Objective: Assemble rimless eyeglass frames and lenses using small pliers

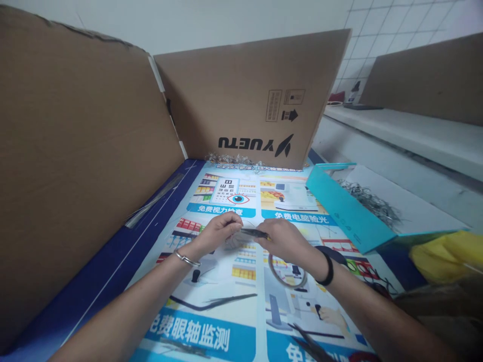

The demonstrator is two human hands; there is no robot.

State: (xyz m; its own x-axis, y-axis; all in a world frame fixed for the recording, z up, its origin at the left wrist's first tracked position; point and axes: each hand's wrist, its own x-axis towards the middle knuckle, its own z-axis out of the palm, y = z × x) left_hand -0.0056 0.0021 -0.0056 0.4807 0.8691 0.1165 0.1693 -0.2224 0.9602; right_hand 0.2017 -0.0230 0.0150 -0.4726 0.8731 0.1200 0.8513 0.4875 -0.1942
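My right hand (285, 239) is closed around pliers (253, 233) with dark jaws and a bit of yellow on the handle. The jaws point left and reach the fingertips of my left hand (222, 229). Thumb and forefinger of that hand are pinched together on what looks like a thin wire, very faint here. Both hands are above the printed poster sheet (258, 281). Below my right wrist lies a ring-shaped roll (272, 271). A bundle of dark thin strands (226, 300) rests nearer to me.
Cardboard panels (241, 100) stand at the back and left (75, 151). Silvery wire scraps (237, 160) lie at the back panel's foot. A teal box (339, 211) at right holds tangled wire (370, 203). Yellow material (445, 256) sits beside it. Dark-bladed scissors (309, 344) lie at the front.
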